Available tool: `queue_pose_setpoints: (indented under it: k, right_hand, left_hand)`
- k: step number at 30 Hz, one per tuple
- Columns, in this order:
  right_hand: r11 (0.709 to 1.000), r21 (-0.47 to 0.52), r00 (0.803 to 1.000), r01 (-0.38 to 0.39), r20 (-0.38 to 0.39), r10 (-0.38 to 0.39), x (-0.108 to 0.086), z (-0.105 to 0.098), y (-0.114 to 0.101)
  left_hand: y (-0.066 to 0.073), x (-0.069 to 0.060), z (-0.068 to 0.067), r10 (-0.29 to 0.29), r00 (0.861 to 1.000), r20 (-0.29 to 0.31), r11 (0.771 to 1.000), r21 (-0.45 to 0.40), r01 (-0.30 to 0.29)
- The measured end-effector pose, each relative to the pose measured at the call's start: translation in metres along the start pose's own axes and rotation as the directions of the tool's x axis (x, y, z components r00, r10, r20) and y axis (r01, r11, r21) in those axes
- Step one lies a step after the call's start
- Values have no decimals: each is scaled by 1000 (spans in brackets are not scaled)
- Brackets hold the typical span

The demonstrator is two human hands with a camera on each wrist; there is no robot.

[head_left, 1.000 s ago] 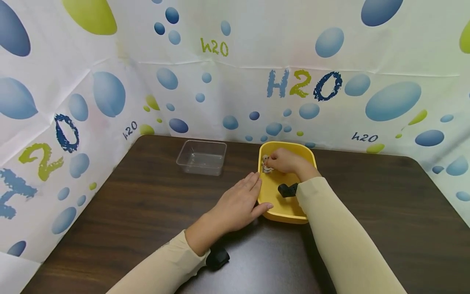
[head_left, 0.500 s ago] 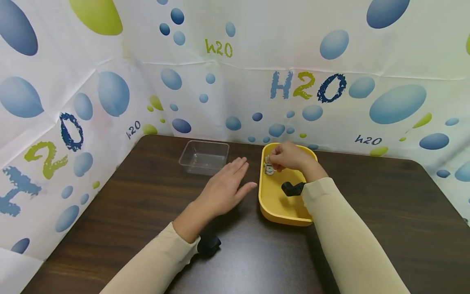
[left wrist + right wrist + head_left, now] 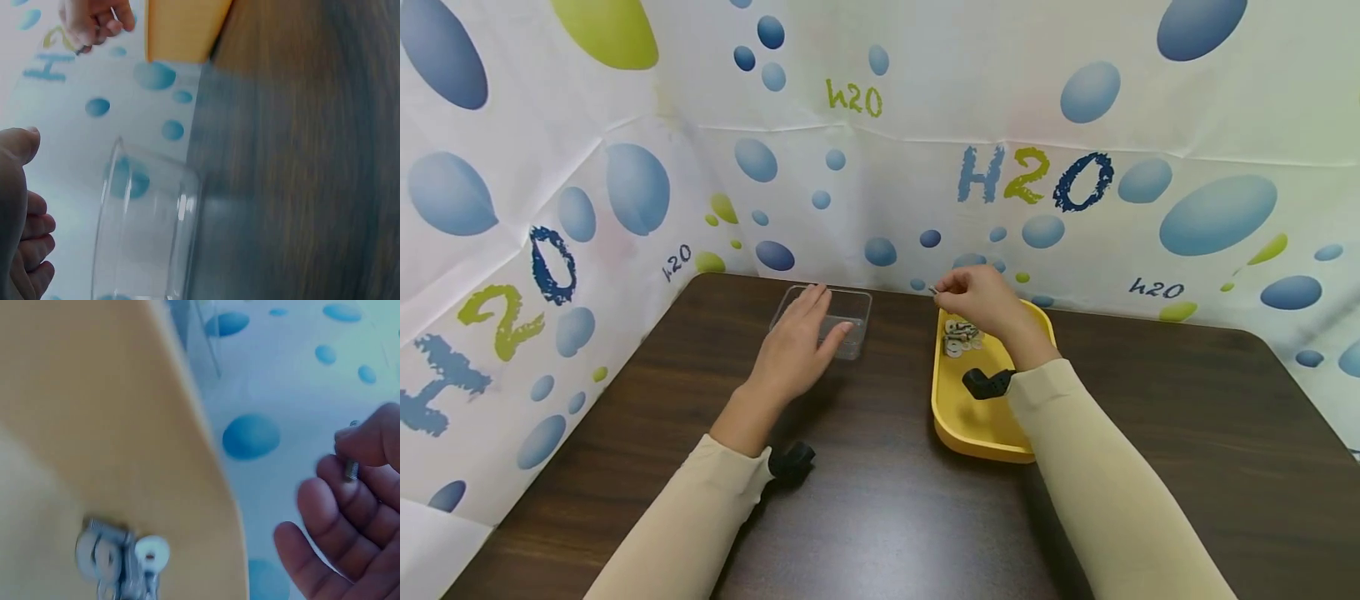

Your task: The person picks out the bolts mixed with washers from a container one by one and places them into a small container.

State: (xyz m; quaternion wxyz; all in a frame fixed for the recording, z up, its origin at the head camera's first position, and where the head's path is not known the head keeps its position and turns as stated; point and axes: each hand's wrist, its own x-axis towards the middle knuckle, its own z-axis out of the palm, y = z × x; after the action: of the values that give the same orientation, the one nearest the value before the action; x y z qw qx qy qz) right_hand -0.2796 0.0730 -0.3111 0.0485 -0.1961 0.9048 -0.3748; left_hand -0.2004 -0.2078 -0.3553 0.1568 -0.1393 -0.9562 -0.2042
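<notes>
My right hand (image 3: 992,307) is raised over the far left corner of the yellow tray (image 3: 977,425), pinching a small threaded screw (image 3: 352,471) between thumb and fingers. Its threaded end pokes out below the thumb in the right wrist view. Inside the tray's far left part lies a small heap of metal washers and screws (image 3: 961,337). My left hand (image 3: 790,350), fingers straight, hovers at the near left side of a clear plastic container (image 3: 859,332) and partly covers it. Whether the hand touches the container cannot be told.
Both containers stand on a dark wooden table (image 3: 880,500), the clear one left of the yellow one. A white sheet (image 3: 895,192) with blue and green drops hangs behind the table and along its left side. Black wrist cameras (image 3: 792,461) sit at both cuffs.
The left hand has left the yellow tray's edge and moved left to the clear container. The right hand has lifted from the heap with a screw, up toward the tray's far left rim.
</notes>
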Motion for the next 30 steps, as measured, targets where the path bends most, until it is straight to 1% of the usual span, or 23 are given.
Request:
queue_pose_setpoints:
  k: [5, 10, 15, 19, 25, 27, 30]
  right_hand:
    - [999, 19, 997, 26, -77, -25, 1, 10, -19]
    - [996, 56, 991, 69, -118, -62, 4, 23, -36]
    - [992, 83, 986, 93, -147, -80, 7, 40, -54]
    - [991, 92, 981, 93, -178, -76, 8, 58, -70]
    - [989, 91, 973, 113, -211, -92, 10, 88, -86]
    - [987, 99, 970, 126, -222, -101, 11, 98, -89]
    - [985, 95, 964, 142, -238, -116, 11, 111, -91]
  left_hand:
    - [-16, 2, -1, -43, 999, 2, 999, -1, 43]
    - [-32, 1, -3, -96, 995, 23, 995, -19, 96]
    - [-45, 0, -6, -171, 982, 81, 984, -34, 174]
    - [-54, -1, -9, -207, 968, 142, 976, -34, 213]
    - [-61, -1, -10, -219, 943, 250, 972, -32, 234]
    - [-62, -2, -11, -214, 939, 270, 972, -33, 231]
    - [-64, -2, -10, -195, 939, 282, 977, -33, 212]
